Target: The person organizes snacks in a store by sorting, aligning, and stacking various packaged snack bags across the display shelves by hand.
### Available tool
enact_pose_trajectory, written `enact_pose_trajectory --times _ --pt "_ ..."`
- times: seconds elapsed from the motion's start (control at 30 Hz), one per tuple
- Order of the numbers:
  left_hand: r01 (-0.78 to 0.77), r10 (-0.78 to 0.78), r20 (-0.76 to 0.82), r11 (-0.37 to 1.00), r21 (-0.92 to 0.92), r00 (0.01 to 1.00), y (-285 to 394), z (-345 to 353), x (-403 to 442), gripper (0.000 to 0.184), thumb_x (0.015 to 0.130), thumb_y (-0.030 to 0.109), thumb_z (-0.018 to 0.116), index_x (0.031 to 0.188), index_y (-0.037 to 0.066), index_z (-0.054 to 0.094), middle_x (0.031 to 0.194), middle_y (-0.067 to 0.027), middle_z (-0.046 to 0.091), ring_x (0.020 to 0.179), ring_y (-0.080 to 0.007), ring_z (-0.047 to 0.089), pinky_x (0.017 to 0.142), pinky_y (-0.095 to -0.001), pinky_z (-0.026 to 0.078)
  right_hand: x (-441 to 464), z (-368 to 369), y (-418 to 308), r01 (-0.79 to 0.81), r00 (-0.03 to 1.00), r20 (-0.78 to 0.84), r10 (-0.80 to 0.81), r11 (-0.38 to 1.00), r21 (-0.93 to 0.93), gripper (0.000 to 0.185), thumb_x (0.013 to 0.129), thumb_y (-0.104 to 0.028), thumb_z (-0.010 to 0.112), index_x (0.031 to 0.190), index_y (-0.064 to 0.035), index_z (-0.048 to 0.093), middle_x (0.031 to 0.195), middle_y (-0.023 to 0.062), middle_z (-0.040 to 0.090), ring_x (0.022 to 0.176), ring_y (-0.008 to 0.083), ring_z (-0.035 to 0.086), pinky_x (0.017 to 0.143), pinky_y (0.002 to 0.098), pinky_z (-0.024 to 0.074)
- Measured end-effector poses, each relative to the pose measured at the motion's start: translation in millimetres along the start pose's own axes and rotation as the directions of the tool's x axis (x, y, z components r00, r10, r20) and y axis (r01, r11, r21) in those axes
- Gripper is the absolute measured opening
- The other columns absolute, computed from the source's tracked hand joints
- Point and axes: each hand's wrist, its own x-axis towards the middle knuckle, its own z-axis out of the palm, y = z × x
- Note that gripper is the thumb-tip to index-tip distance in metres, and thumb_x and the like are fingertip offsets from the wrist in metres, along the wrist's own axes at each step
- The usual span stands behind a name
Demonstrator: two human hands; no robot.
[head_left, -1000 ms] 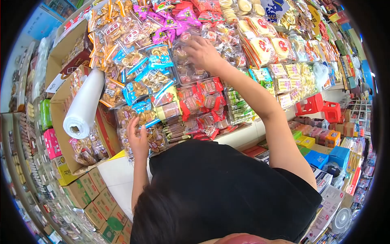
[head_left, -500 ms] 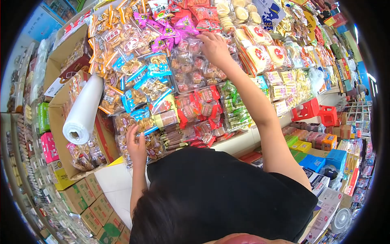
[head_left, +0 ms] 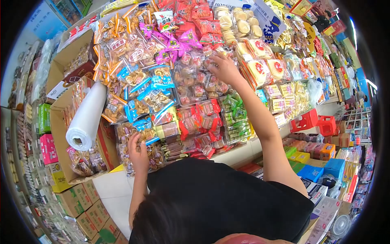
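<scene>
On the snack display [head_left: 243,151], head view: many clear and bright packets, laid side by side in overlapping rows.
Lettering, top: "HORSH" readable beside a dark-blue figure on a white-and-blue carton [head_left: 271,24].
White packet [head_left: 164,21]: one, bearing large Chinese characters, apparently 多味.
Round-cake bags [head_left: 258,73]: at least three, with red seal-like prints; characters too small to read.
Orange-edged bags [head_left: 118,46]: many, some with red-and-white oval logos, not legible.
Blue-edged bags [head_left: 162,77]: about five, filled with pale-brown ring-like snacks.
Clear packs [head_left: 189,85]: filled with small brown rounds, red-printed, in the middle of the display, beneath and beside the right hand; too overlapped to count.
Right hand [head_left: 224,68]: one, half curled, fingers bent over the upper right of those packs; cannot tell whether gripping any plastic.
Left hand [head_left: 139,153]: one, loosely open, fingers apart, at the near-left clear bags [head_left: 155,157] of brown snacks; nothing visibly gripped.
White plastic roll [head_left: 86,120]: one, slanting across an open cardboard box.
Red stools [head_left: 305,120]: two, beyond the right arm.
White fan [head_left: 341,225]: one, lower right.
</scene>
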Motion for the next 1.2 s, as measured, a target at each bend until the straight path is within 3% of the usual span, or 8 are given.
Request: enact_pose_trajectory --times 0.07,0.1,0.4,0.53,0.6,0.8,1.0,1.2 --pt "-0.006 0.006 -0.013 1.000 -0.016 1.000 2.0 1.8 1.9 0.028 0.088 0.006 0.054 0.116 0.002 0.058 0.127 -0.0131 0.051 0.116 -0.0253 0.050 0.092 -0.0333 0.042 10.4 -10.5 -3.1 -0.188 0.982 0.013 0.188 0.977 0.101 0.036 0.081 -0.031 0.065 0.112 -0.0127 0.062 0.113 0.0164 0.060 0.104 0.0347 0.056 0.092 0.0452 0.0428" --pt "-0.010 0.010 -0.017 1.000 -0.021 1.000 2.3 2.1 2.6 0.028 0.089 0.006 0.054 0.116 0.002 0.057 0.127 -0.0130 0.051 0.115 -0.0251 0.050 0.092 -0.0336 0.042 14.8 -5.2 2.5 -0.133 0.980 -0.143 0.136 0.991 0.036 0.036 0.080 -0.028 0.066 0.112 -0.0110 0.062 0.108 0.0147 0.062 0.100 0.0351 0.057 0.089 0.0453 0.0435" --pt "-0.009 0.009 -0.054 1.000 -0.001 0.998 6.6 -1.3 6.6 0.026 0.088 0.005 0.053 0.113 0.002 0.059 0.124 -0.0141 0.053 0.116 -0.0277 0.049 0.097 -0.0369 0.039 105.0 31.5 -17.9 0.008 0.977 -0.211 0.036 0.980 0.201 0.054 0.077 -0.024 0.068 0.128 -0.0139 0.051 0.124 0.0160 0.053 0.108 0.0390 0.051 0.092 0.0468 0.0433" --pt "0.007 -0.008 -0.074 1.000 -0.021 0.997 5.7 -2.8 6.1 0.025 0.087 0.005 0.054 0.111 0.002 0.059 0.122 -0.0147 0.053 0.116 -0.0294 0.049 0.102 -0.0388 0.035 126.9 58.8 -21.1 0.081 0.957 -0.283 -0.064 0.996 0.049 0.053 0.074 -0.024 0.070 0.124 -0.0174 0.054 0.122 0.0136 0.054 0.107 0.0396 0.050 0.089 0.0476 0.0456" --pt "0.004 -0.005 -0.085 1.000 -0.019 0.996 6.1 -5.3 7.2 0.025 0.087 0.006 0.054 0.111 0.002 0.059 0.122 -0.0147 0.054 0.116 -0.0294 0.049 0.102 -0.0387 0.036 130.5 52.9 -20.9 0.026 0.999 -0.047 -0.027 0.999 -0.033 0.043 0.074 -0.023 0.070 0.115 -0.0162 0.060 0.116 0.0108 0.056 0.101 0.0374 0.051 0.086 0.0470 0.0465" --pt "-0.003 0.000 -0.064 0.999 -0.050 0.998 5.0 -1.8 12.5 0.023 0.087 0.006 0.054 0.110 0.001 0.060 0.121 -0.0147 0.054 0.115 -0.0295 0.050 0.100 -0.0382 0.037 123.4 29.1 -23.5 0.104 0.981 -0.175 -0.086 0.990 0.099 0.032 0.078 -0.021 0.068 0.107 -0.0100 0.062 0.104 0.0107 0.061 0.096 0.0338 0.053 0.086 0.0420 0.0426" --pt "-0.058 0.057 -0.027 0.996 -0.070 0.998 20.1 5.1 30.7 0.023 0.087 0.005 0.054 0.109 0.001 0.060 0.121 -0.0153 0.054 0.115 -0.0302 0.050 0.099 -0.0386 0.038 120.4 18.9 -44.6 -0.166 0.986 0.107 0.128 0.812 0.560 0.042 0.083 -0.027 0.067 0.118 -0.0070 0.057 0.112 0.0146 0.059 0.104 0.0348 0.053 0.092 0.0429 0.0410" --pt "-0.232 0.229 -0.057 0.972 -0.040 0.972 44.4 0.7 87.6 0.025 0.088 0.006 0.055 0.112 0.002 0.057 0.122 -0.0160 0.053 0.116 -0.0326 0.049 0.100 -0.0401 0.037 124.9 42.0 -46.0 0.069 0.981 -0.189 -0.034 0.981 0.181 0.057 0.082 -0.028 0.068 0.130 -0.0054 0.046 0.125 0.0194 0.050 0.114 0.0386 0.047 0.096 0.0458 0.0389"
